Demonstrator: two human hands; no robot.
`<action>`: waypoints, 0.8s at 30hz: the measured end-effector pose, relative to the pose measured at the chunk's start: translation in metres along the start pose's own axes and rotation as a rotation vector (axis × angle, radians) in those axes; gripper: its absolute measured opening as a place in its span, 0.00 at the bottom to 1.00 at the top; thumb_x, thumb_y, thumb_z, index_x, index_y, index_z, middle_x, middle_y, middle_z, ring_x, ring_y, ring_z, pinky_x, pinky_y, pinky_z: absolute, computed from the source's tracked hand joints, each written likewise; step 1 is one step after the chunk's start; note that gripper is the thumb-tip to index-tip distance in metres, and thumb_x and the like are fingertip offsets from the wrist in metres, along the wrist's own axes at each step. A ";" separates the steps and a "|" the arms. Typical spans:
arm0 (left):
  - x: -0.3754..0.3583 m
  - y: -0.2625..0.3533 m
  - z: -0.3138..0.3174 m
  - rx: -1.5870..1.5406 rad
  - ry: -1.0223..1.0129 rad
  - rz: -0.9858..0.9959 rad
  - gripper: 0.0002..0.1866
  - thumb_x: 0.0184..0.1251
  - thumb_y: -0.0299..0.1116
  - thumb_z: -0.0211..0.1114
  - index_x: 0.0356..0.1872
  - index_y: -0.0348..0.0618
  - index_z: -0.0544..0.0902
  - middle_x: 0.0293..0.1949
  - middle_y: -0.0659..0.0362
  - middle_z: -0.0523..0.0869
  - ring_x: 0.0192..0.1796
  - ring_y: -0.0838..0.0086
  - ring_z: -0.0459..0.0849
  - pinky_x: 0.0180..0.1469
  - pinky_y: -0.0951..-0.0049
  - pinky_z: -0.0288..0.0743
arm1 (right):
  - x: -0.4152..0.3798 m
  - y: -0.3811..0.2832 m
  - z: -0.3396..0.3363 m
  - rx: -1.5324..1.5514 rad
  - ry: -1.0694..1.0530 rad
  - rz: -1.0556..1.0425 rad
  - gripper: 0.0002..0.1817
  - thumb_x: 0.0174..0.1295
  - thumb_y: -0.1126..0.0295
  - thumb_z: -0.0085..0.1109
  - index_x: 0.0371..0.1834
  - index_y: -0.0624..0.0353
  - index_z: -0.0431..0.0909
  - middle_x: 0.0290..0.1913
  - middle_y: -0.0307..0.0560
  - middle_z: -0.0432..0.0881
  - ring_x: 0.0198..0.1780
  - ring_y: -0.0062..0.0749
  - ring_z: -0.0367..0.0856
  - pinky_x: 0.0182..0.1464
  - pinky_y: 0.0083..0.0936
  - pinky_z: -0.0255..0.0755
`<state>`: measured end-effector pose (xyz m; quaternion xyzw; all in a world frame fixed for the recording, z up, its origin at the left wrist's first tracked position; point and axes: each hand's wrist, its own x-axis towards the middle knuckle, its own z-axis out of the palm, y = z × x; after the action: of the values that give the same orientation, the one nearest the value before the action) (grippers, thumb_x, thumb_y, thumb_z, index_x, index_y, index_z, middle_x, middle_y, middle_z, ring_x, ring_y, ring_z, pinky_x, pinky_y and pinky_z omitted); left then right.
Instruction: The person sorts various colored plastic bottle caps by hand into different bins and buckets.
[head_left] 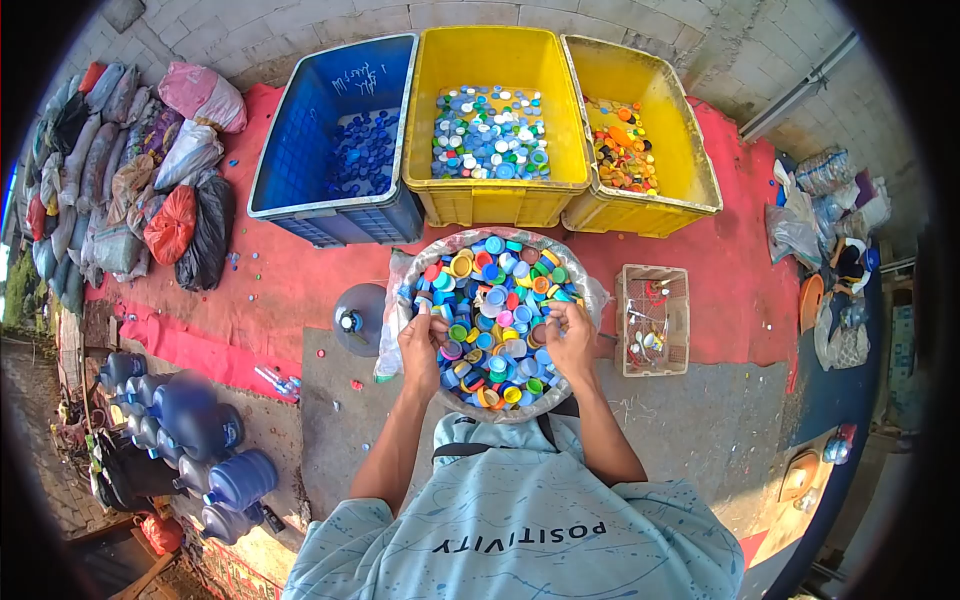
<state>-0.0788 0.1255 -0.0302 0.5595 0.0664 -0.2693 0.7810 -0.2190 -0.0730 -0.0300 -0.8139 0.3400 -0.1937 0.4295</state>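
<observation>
A round basin (590,290) lined with clear plastic is heaped with bottle caps (490,315) of many colours. Over the left side of the heap is my left hand (421,345), its fingers bent together at the caps; what they hold, if anything, is too small to name. My right hand (570,338) is over the right side, thumb and fingers pinched together near the caps, their contents also unclear. Beyond the basin stand a blue crate (335,215) with blue caps, a yellow crate (500,205) with mostly white, blue and green caps, and another yellow crate (640,215) with orange and yellow caps.
A pale plastic basket (655,368) with small items stands right of the basin, and a large water jug (360,320) left of it. Filled sacks (190,155) are piled at the back left, blue jugs (242,480) at the lower left, plastic bags (795,235) at the right.
</observation>
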 end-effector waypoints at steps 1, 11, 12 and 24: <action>-0.012 -0.007 -0.005 0.055 0.045 0.000 0.22 0.76 0.44 0.56 0.21 0.43 0.77 0.24 0.63 0.78 0.24 0.82 0.70 0.28 0.78 0.63 | -0.011 0.002 0.004 -0.132 0.031 -0.089 0.11 0.54 0.74 0.65 0.42 0.58 0.81 0.42 0.46 0.81 0.46 0.38 0.78 0.48 0.35 0.72; -0.051 -0.030 -0.022 0.249 0.168 0.119 0.10 0.71 0.37 0.64 0.35 0.41 0.79 0.26 0.68 0.78 0.26 0.88 0.69 0.27 0.84 0.61 | -0.008 -0.019 0.025 -0.491 -0.037 -0.204 0.15 0.49 0.65 0.73 0.39 0.54 0.81 0.43 0.44 0.76 0.51 0.44 0.71 0.54 0.44 0.61; -0.050 -0.028 -0.023 0.272 0.159 0.142 0.10 0.71 0.36 0.64 0.36 0.40 0.79 0.26 0.68 0.79 0.26 0.88 0.70 0.28 0.84 0.62 | -0.007 -0.019 0.027 -0.499 -0.041 -0.204 0.15 0.49 0.66 0.73 0.39 0.54 0.82 0.43 0.44 0.76 0.51 0.44 0.71 0.54 0.46 0.61; -0.036 -0.021 -0.004 0.633 0.026 0.298 0.10 0.62 0.29 0.69 0.41 0.37 0.80 0.27 0.60 0.84 0.23 0.83 0.75 0.26 0.78 0.69 | -0.002 0.000 0.031 -0.373 -0.012 -0.263 0.10 0.51 0.69 0.71 0.35 0.55 0.83 0.43 0.43 0.77 0.51 0.43 0.71 0.53 0.43 0.62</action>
<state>-0.1187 0.1366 -0.0354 0.7809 -0.0928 -0.1522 0.5986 -0.2013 -0.0536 -0.0470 -0.9176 0.2584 -0.1770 0.2446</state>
